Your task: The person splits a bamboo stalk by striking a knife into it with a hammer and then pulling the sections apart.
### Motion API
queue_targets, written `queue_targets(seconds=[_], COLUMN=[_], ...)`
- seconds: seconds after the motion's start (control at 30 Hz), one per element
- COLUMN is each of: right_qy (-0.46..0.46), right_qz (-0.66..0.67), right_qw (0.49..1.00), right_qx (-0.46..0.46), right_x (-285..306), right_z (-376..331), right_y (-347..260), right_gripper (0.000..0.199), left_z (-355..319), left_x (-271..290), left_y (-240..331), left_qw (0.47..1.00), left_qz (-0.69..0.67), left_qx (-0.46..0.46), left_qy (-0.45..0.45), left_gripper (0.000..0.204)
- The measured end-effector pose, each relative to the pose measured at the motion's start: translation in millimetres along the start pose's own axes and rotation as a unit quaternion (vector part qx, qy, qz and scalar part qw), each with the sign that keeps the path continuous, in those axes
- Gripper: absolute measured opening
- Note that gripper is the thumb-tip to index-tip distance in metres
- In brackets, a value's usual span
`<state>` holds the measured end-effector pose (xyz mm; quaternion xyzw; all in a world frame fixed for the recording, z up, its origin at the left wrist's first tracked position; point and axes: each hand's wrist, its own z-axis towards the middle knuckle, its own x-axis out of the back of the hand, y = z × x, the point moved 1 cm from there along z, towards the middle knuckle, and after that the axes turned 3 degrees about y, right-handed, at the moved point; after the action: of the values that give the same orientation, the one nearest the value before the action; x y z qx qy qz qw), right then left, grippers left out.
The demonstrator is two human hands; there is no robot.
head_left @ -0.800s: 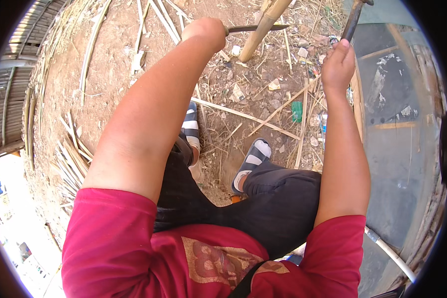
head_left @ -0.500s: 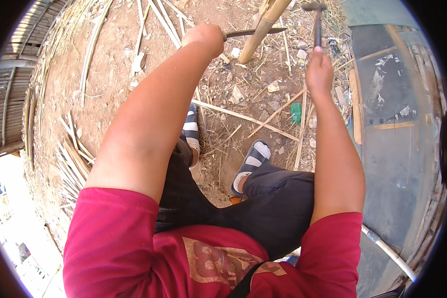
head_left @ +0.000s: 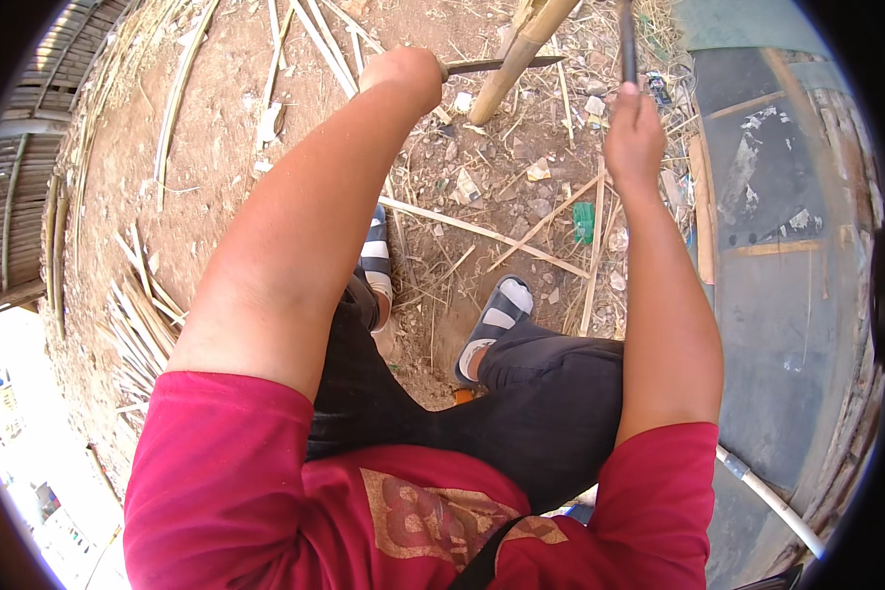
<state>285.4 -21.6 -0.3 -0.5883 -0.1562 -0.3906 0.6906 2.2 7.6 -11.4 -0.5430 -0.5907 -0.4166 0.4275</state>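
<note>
My left hand [head_left: 403, 77] is closed round the handle of a long dark-bladed knife [head_left: 477, 66]. Its blade lies across a bamboo pole [head_left: 509, 74], which slants up out of the picture at the top and looks split near its upper part. Further right, my right hand [head_left: 634, 138] grips a hammer [head_left: 628, 44] by its dark handle. The hammer stands off from both the pole and the knife, and its head is mostly beyond the top edge.
Thin bamboo strips [head_left: 492, 234] lie across the dirt ground around my sandalled feet. A bundle of split strips [head_left: 143, 320] is at the left, and a green scrap [head_left: 584, 223] sits among litter. Dark sheets [head_left: 772, 324] line the right side, with a white pipe [head_left: 777, 506].
The hammer has shifted upward, so its head, in view before, is now mostly cut off by the top edge. The knife and pole have stayed nearly in place.
</note>
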Motion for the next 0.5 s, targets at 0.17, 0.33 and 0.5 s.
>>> queue_targets(seconds=[0.17, 0.33, 0.5], right_qy=[0.033, -0.1, 0.034], right_qz=[0.037, -0.102, 0.039], right_qw=[0.999, 0.987, 0.999], right_qx=[0.022, -0.071, -0.006], right_x=[-8.6, -41.7, -0.5], right_z=[-10.8, -27.3, 4.8], right_y=[11.6, 39.8, -2.4], right_gripper=[0.055, 0.056, 0.053], left_z=[7.7, -4.7, -7.6], left_x=[-8.6, 2.9, 7.3], left_y=[-1.5, 4.1, 1.6], left_qw=[1.0, 1.0, 0.999], left_qz=[-0.003, -0.024, -0.025], left_qx=[0.009, 0.013, 0.018], left_qy=[-0.002, -0.011, -0.01], left_gripper=[0.04, 0.036, 0.033])
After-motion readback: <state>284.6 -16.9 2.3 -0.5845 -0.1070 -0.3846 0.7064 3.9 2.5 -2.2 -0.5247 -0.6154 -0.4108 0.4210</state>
